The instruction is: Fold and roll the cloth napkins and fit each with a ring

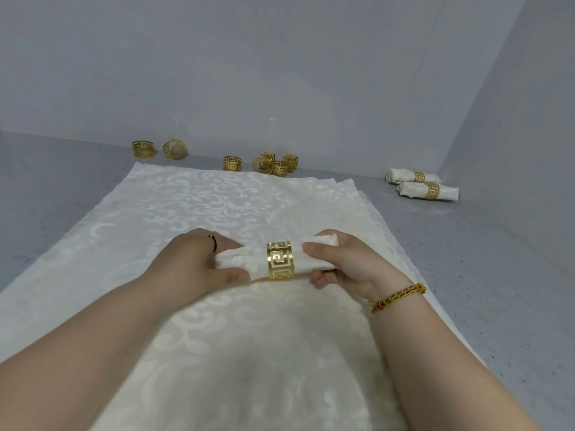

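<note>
Left hand and right hand each close around one end of the rolled white cloth napkin; the gold fretwork ring encircles its middle.

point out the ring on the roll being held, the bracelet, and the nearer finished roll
ring [280, 260], head view, its front patterned face
bracelet [401, 296], head view, the braided band at the right wrist
nearer finished roll [448, 193], head view, white cloth right of its ring

— What's under my hands?
— A grey speckled surface; a stack of flat white damask napkins covers its middle.
— And beyond that?
— Loose gold rings along the far edge; two ringed rolls far right, touching.
</note>
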